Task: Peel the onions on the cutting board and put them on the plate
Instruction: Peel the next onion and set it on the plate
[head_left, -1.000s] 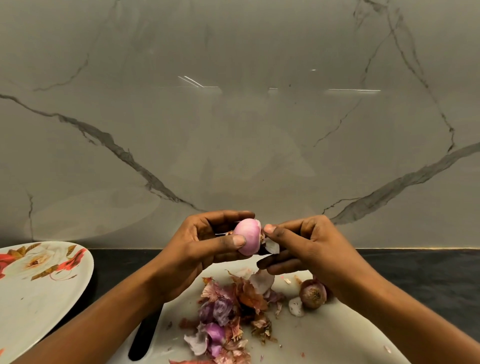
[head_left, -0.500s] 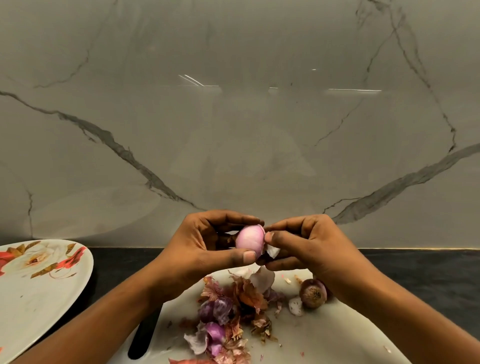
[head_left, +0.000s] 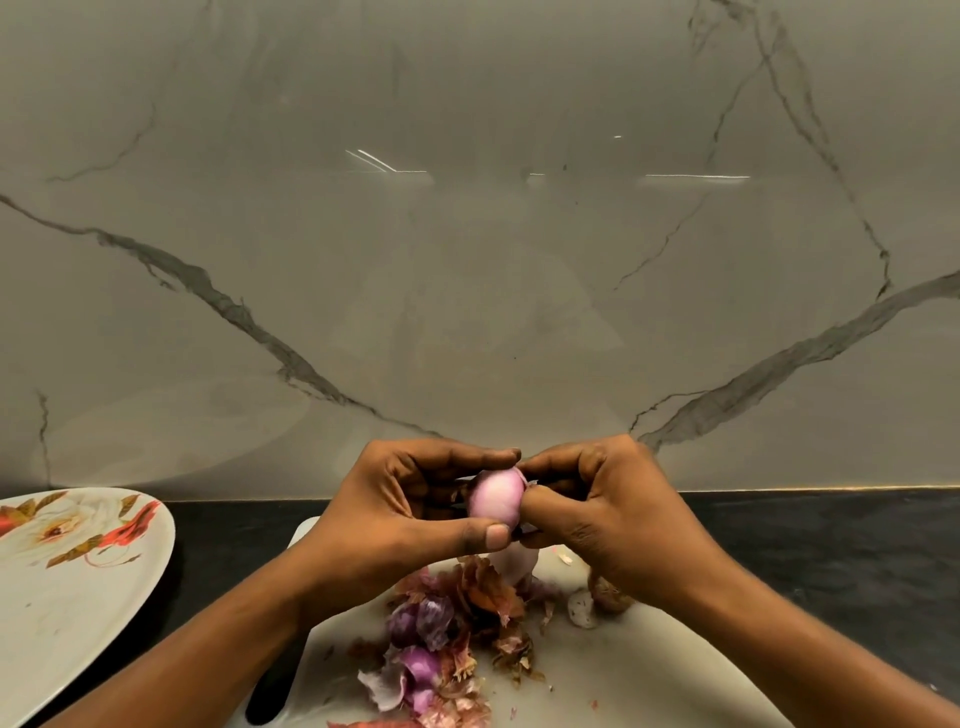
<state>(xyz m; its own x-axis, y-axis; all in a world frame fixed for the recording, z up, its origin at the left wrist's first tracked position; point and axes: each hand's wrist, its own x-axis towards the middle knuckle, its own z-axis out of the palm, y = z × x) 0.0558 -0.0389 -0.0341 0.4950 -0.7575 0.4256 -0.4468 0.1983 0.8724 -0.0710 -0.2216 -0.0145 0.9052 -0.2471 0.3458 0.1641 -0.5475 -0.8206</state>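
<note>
A small pink peeled onion (head_left: 493, 496) is held above the white cutting board (head_left: 639, 670). My left hand (head_left: 410, 509) grips it between thumb and fingers. My right hand (head_left: 597, 506) pinches at the onion's right end, thumb and fingertips touching it. A brown unpeeled onion (head_left: 610, 595) lies on the board, partly hidden under my right wrist. A pile of purple and brown onion skins (head_left: 447, 639) covers the board's middle. The white plate (head_left: 78, 613) with red flowers sits at the left and holds nothing that I can see.
The board rests on a dark counter (head_left: 831, 551) against a grey marble wall (head_left: 467, 260). A black handle slot (head_left: 270, 691) marks the board's left end. A pale onion scrap (head_left: 579, 610) lies beside the unpeeled onion.
Both hands have closed in around the onion; my right fingers moved from beside it onto its right end. The onion has turned slightly in my left hand.
</note>
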